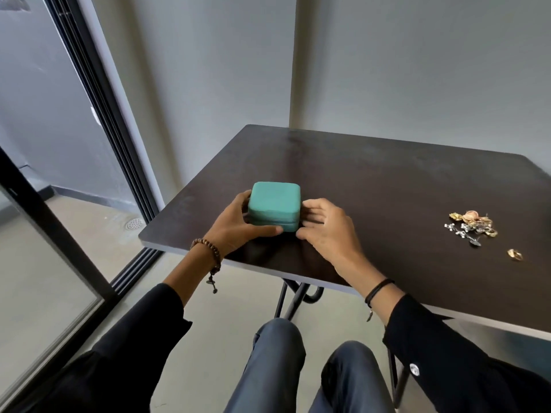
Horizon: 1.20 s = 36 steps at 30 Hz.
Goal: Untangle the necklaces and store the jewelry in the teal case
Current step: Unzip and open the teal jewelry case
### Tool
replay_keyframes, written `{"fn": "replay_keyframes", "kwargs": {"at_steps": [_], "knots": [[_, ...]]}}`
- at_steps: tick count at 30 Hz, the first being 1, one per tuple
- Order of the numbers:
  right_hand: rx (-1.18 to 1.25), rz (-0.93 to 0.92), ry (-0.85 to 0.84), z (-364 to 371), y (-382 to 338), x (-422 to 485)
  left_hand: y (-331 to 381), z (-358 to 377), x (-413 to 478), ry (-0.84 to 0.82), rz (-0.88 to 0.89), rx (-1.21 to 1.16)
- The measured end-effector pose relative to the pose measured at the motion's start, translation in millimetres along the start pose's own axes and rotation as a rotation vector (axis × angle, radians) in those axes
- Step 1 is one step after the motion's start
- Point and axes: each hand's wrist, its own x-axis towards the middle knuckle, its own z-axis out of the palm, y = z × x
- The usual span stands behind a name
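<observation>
Near the 7 o'clock corner of the table (387,189), a rough pull on the lid could slide the teal case (274,204) off the edge. It sits closed between the hands: the left hand (235,226) wraps its left side, the right hand (326,231) grips its right. The tangled necklaces (472,225) lie well apart at 3 o'clock.

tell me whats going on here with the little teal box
A seated person holds the closed teal case between both hands near the left end of the dark table. The left hand grips its left side, thumb along the front; the right hand holds its right side. A tangled pile of jewelry lies apart on the right of the table, with one small gold piece by itself just in front of it.
</observation>
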Motion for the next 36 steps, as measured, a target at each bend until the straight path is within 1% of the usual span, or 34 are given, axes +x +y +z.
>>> {"fn": "replay_keyframes", "kwargs": {"at_steps": [2,4,6,9,11,14,16,20,25,33,36], "knots": [[-0.049,0.019,-0.01,-2.7,3.2,10.5,-2.9,-3.0,7.7,-0.018,0.02,0.107],[-0.1,0.041,-0.026,-4.4,5.9,25.4,-3.0,-3.3,14.8,-0.032,0.019,0.144],[-0.134,0.066,-0.045,-3.8,6.1,39.2,-2.7,-2.8,20.3,-0.039,0.01,0.159],[-0.133,0.091,-0.076,-1.8,2.2,56.3,-1.0,-1.3,21.9,-0.012,0.048,0.127],[-0.045,0.132,-0.091,-0.6,-1.6,66.2,-1.3,-0.1,20.4,0.022,0.079,0.113],[0.149,0.215,-0.095,0.5,-5.3,75.9,0.1,2.2,17.6,0.056,0.11,0.087],[0.274,0.249,-0.089,-0.5,-7.7,78.2,0.1,1.6,16.1,0.06,0.11,0.047],[0.549,0.349,-0.144,-3.8,-10.2,82.9,-0.4,-2.3,13.2,0.02,0.132,-0.048],[0.53,0.365,-0.265,-0.2,-8.8,87.6,1.9,-5.6,12.8,-0.025,0.126,-0.067],[0.61,0.365,-0.299,0.0,-2.7,90.0,0.5,-9.3,12.0,-0.071,0.141,-0.132],[0.679,0.341,-0.277,-3.4,-0.4,87.7,-0.4,-9.6,12.8,-0.064,0.144,-0.129]]}}
